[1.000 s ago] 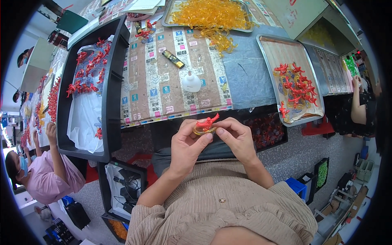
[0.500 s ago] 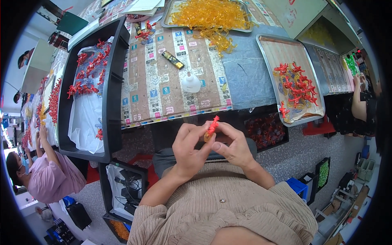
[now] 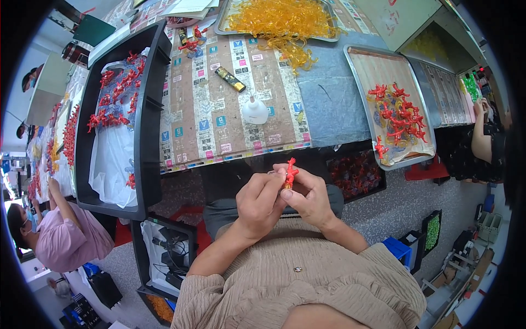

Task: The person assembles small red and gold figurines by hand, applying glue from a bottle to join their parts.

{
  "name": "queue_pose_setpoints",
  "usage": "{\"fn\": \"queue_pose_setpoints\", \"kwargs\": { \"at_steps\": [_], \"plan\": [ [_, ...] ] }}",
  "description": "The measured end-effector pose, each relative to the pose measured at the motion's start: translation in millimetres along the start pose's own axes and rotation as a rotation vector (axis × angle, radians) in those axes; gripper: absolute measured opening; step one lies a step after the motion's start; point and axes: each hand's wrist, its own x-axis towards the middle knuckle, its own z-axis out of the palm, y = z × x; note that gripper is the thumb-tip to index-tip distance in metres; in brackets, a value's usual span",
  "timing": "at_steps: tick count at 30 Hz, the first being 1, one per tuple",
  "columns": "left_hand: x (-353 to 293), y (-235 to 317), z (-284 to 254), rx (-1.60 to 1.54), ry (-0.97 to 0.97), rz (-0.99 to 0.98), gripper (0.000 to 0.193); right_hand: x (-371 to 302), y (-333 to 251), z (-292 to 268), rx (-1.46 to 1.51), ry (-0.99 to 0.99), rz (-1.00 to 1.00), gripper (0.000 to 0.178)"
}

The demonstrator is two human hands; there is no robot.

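A small red plastic figure is pinched between both hands in front of my chest, just off the near edge of the table. A little yellow shows at its lower end, between the fingertips. My left hand has its fingers closed on the figure's left side. Pressing from the other side, my right hand holds it with thumb and index finger. The fingers hide much of its lower part. Beyond the hands, a white squeeze bottle and a black-and-gold tube rest on the paper-covered table.
To the left, a black bin holds red figures on clear bases. A metal tray with more red figures lies at the right. Yellow translucent pieces heap up on the far tray. One co-worker sits left, another person's arm shows right.
The red figure has turned more upright and shows more of its body. My left fingers have shifted right, bringing the hands closer around it.
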Motion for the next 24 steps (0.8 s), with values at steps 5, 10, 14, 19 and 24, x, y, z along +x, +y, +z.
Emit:
{"fn": "queue_pose_setpoints", "kwargs": {
  "at_steps": [5, 10, 14, 19, 24],
  "plan": [
    [0, -1, 1, 0.000, 0.004, 0.010, 0.041, 1, 1, -1, -0.005, -0.004, -0.012, 0.055],
    [2, 0, 1, 0.005, 0.032, 0.033, 0.040, 1, -4, -1, 0.012, -0.024, -0.009, 0.059],
    [5, -1, -2, 0.003, 0.036, 0.073, 0.039, 1, -9, -4, -0.034, -0.052, 0.000, 0.065],
    [9, -1, -3, 0.032, 0.031, 0.133, 0.041, 2, -5, -17, 0.072, -0.024, -0.175, 0.061],
    [12, 3, 7, -0.079, 0.009, 0.088, 0.046, 4, -3, -31, 0.279, -0.020, -0.248, 0.034]
  ]
}}
